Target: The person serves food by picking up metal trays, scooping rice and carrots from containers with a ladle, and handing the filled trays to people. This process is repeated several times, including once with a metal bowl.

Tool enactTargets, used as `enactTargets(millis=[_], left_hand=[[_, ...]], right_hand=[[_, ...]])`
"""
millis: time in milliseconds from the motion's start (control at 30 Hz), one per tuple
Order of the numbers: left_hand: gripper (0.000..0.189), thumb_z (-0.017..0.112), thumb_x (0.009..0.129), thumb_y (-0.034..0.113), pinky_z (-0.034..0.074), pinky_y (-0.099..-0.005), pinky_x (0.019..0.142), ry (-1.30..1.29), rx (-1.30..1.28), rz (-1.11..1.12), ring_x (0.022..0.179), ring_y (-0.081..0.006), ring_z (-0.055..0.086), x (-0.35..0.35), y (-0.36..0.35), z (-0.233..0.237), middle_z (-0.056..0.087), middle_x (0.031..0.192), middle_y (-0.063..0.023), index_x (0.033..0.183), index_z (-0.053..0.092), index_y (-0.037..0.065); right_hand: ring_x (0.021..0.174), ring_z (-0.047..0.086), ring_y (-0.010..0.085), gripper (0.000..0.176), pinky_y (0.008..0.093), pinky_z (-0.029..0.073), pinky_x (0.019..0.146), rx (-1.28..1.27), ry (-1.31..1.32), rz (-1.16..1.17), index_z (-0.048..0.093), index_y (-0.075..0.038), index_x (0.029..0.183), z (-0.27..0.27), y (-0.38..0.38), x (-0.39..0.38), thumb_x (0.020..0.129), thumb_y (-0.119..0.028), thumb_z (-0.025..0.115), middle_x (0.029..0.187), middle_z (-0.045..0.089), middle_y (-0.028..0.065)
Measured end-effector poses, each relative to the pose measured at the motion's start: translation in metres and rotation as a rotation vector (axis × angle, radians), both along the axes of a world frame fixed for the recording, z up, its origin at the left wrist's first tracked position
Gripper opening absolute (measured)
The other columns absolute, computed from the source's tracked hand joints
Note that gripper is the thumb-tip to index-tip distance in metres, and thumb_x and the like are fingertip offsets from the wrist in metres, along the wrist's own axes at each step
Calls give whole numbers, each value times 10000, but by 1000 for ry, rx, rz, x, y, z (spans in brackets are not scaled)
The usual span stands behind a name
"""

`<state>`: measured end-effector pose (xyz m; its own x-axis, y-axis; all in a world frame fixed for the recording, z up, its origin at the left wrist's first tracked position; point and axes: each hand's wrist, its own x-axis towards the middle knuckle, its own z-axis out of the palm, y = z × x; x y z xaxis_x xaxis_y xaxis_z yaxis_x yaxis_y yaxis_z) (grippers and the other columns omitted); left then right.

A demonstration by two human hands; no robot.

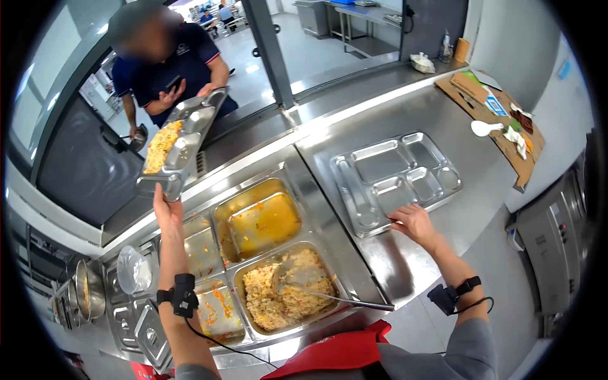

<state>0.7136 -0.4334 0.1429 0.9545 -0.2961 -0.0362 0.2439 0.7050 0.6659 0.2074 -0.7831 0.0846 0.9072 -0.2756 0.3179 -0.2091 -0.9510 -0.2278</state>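
Observation:
My left hand [167, 214] is stretched out over the counter, its fingers closed on the near end of a metal compartment tray [193, 123]. That tray is tilted and carries fried rice [163, 145] in one long compartment. A person [168, 69] across the counter has a hand on the tray's far end. My right hand [415, 223] pinches the near edge of a second compartment tray [383, 161], which lies on the steel counter. Between my arms, a deep pan [237, 285] holds more fried rice [266, 304], with a serving spoon [342, 299] resting in it.
A pan [218, 221] of yellow liquid and pans with food scraps sit beside the rice. Lids [152, 332] and a clear bowl [134, 269] are at left. Cardboard [529, 161] with a white spoon [485, 128] lies at right. A window frame post [271, 50] rises behind the counter.

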Motion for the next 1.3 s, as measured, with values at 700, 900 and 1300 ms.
enactTargets(millis=[700, 900, 1300], left_hand=[[328, 646, 768, 91, 518, -344, 708, 405, 575, -454, 803, -195, 613, -324, 26, -88, 605, 925, -67, 1066, 514, 57], [278, 563, 855, 253, 493, -356, 814, 444, 563, 49, 923, -220, 586, -342, 174, -67, 590, 970, -68, 1037, 544, 43], [438, 546, 867, 392, 490, -343, 805, 592, 374, 567, 1004, -200, 540, -509, 420, -119, 533, 1088, -67, 1151, 489, 64]], right_hand=[[1033, 523, 251, 376, 358, 441, 856, 282, 1, 645, 526, -105, 1124, -42, 183, -58, 750, -129, 502, 1133, 517, 74], [852, 605, 293, 512, 411, 507, 649, 135, 576, 256, 434, -156, 1255, -74, 173, -66, 757, -176, 550, 1050, 558, 112], [715, 594, 333, 448, 399, 502, 637, 357, 431, 292, 489, -213, 1240, -37, 169, -49, 802, -131, 543, 870, 618, 132]])
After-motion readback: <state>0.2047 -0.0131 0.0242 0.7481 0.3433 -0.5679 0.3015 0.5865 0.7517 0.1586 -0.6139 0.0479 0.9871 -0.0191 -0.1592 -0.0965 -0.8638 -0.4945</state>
